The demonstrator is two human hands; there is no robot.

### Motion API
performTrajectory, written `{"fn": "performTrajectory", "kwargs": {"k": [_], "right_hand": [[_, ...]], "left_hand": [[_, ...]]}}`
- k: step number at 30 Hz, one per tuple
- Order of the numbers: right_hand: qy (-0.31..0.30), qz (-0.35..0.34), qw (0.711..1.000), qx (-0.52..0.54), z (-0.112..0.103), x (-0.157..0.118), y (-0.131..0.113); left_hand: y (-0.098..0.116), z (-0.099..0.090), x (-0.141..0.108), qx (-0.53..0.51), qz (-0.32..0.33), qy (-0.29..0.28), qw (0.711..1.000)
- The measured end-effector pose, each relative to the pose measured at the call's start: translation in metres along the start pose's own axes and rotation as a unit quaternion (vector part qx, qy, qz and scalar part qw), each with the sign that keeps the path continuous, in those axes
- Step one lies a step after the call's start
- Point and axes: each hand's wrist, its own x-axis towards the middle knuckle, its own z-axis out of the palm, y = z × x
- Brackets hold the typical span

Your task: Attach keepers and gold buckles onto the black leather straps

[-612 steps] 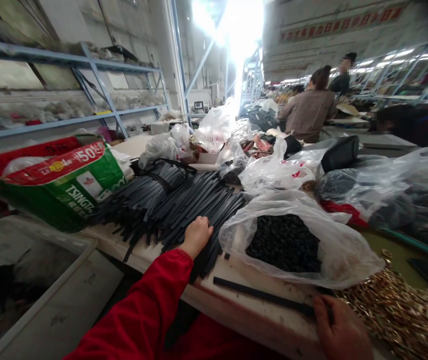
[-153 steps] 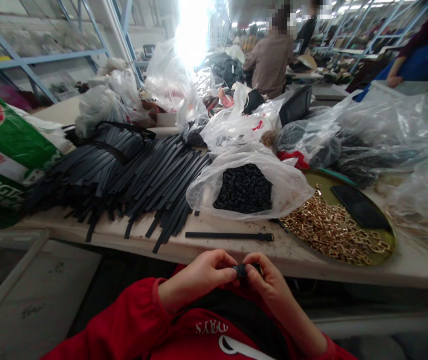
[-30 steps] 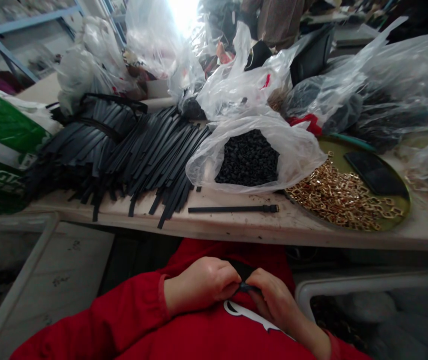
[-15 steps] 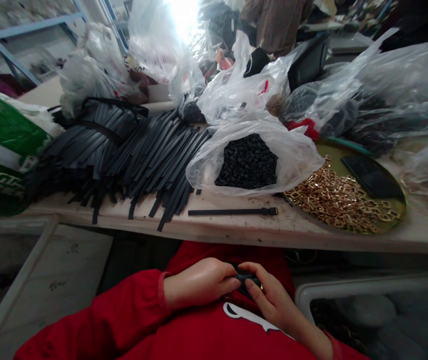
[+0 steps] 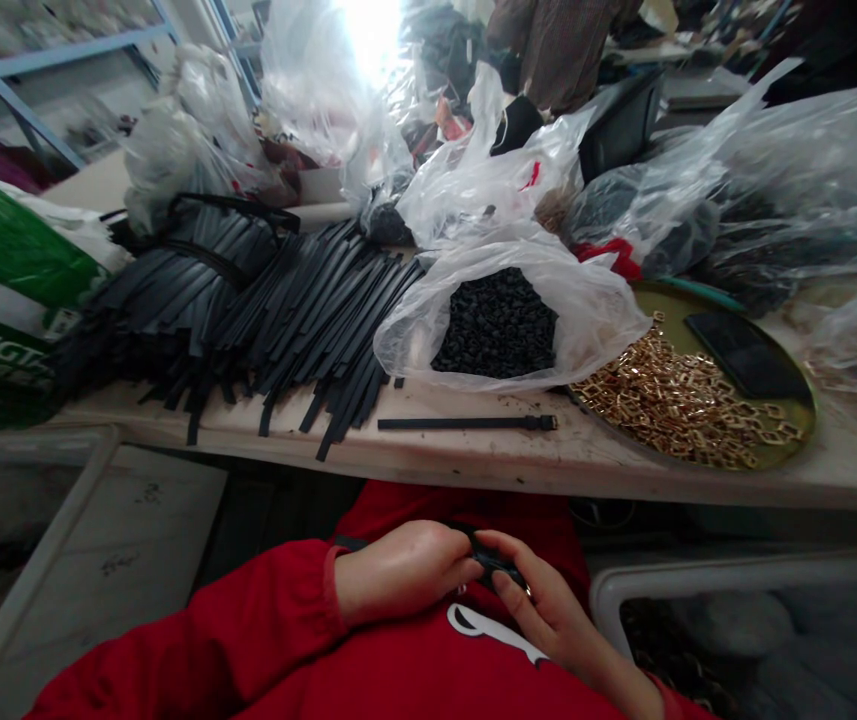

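Close to my lap, my left hand [image 5: 413, 570] and my right hand [image 5: 537, 588] both grip a black strap [image 5: 486, 563]. The fingers of each are closed, thumbs on the near side. A glint of gold metal [image 5: 527, 591] shows at the right fingertips; its shape is too small to make out. Much of the strap is hidden by the hands. Ahead on the table lies a single black strap [image 5: 458, 424] with a buckle at its right end. Behind it, a plastic bag [image 5: 600, 315] holds many small black pieces [image 5: 499, 325].
Loose black straps [image 5: 308, 310] and a tied bundle [image 5: 165, 290] overhang the table's left front. At right, a round tray [image 5: 788, 452] carries gold buckles [image 5: 668, 405] and a dark phone-like slab [image 5: 750, 355]. A green bag [image 5: 15, 270] stands far left. Bins flank my lap.
My right fingers have shifted slightly down at the strap, and a dark strip now shows by my left wrist. The things on the table have stayed put.
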Motion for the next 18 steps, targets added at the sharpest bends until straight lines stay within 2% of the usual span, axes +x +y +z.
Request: {"fn": "performTrajectory", "kwargs": {"k": [6,12,18], "right_hand": [[-0.004,0.083,0.991,-0.109,0.008,0.0,0.003],[-0.017,0.054,0.993,-0.102,0.011,-0.001,0.004],[-0.03,0.062,0.995,-0.067,0.015,-0.005,0.012]], "left_hand": [[-0.001,0.008,-0.001,0.059,-0.019,0.019,0.998],[-0.004,0.018,-0.001,0.06,-0.01,0.01,0.998],[-0.001,0.022,-0.003,0.063,-0.03,0.013,0.997]]}}
